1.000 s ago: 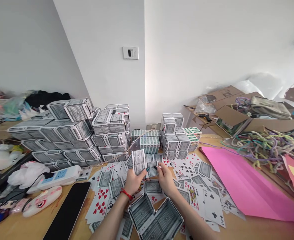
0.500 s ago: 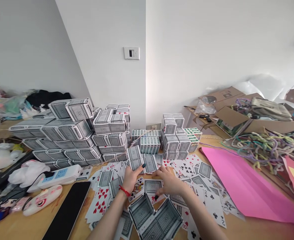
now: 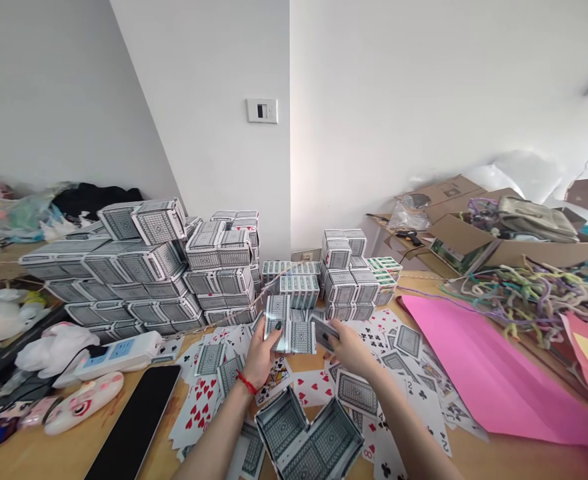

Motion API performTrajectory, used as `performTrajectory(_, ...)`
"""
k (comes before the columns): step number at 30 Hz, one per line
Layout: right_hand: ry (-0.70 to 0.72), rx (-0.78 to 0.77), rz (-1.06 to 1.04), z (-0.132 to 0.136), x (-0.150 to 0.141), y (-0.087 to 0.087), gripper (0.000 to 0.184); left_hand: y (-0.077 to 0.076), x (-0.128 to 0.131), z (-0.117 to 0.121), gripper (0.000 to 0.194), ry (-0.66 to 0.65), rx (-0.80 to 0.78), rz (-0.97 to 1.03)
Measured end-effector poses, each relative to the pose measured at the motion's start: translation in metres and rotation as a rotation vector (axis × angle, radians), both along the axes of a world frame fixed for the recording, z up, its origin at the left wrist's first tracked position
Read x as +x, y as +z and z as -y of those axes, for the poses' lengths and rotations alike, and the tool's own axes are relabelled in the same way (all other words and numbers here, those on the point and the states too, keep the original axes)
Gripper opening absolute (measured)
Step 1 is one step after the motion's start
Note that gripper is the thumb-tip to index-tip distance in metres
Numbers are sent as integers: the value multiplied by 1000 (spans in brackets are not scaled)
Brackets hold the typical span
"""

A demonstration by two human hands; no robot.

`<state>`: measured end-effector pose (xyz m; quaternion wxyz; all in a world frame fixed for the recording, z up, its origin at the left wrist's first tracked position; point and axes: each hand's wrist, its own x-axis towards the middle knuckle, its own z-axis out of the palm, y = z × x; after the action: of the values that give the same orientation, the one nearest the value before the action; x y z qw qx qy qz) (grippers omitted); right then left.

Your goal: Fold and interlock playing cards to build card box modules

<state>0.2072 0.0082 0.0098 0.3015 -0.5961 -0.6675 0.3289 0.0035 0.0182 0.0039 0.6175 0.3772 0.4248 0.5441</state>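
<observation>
My left hand point(image 3: 259, 355), a red cord on its wrist, grips a grey-backed playing card point(image 3: 277, 312) with its thumb on the front. Beside that card sits another card piece point(image 3: 302, 337), seemingly joined to it; the join is too small to make out. To the right, my right hand point(image 3: 350, 348) is closed on a single playing card point(image 3: 325, 332), tilted close to that piece. Nearer to me stands an open heart-shaped box point(image 3: 324, 450) built of cards. Between the box and my hands a heart card point(image 3: 314, 388) lies face up among scattered cards.
Stacked card boxes point(image 3: 124, 260) rise at the left, with smaller stacks point(image 3: 344, 287) and green decks point(image 3: 299, 290) at the back. A black phone-like slab point(image 3: 137, 423), power strip point(image 3: 119, 353), pink paper point(image 3: 494, 373), yarn tangle point(image 3: 524, 293) and cardboard box point(image 3: 529, 253) surround the cards.
My right hand has picked up a card from the table and moved it up and right, uncovering a heart card. The card in my left hand has turned more upright.
</observation>
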Motion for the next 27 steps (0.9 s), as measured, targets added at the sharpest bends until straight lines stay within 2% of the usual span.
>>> performTrajectory(4,-79,-1,-335,-2,2,8,11,-1,-1,-2,43,-42,-30,35)
performTrajectory(6,-134,39,-493,-2,2,13,22,-1,-1,-2,40,-66,-32,23)
performTrajectory(10,-229,197,-596,-3,4,23,32,-1,0,-1,37,-126,-19,4)
performTrajectory(18,-176,385,-561,8,1,44,25,-7,2,-2,35,-196,88,-13)
performTrajectory(22,-143,415,-461,14,-3,52,23,-10,0,-3,31,-218,113,-30)
performTrajectory(27,-176,436,-409,16,-4,54,23,-11,1,-2,28,-239,123,-47)
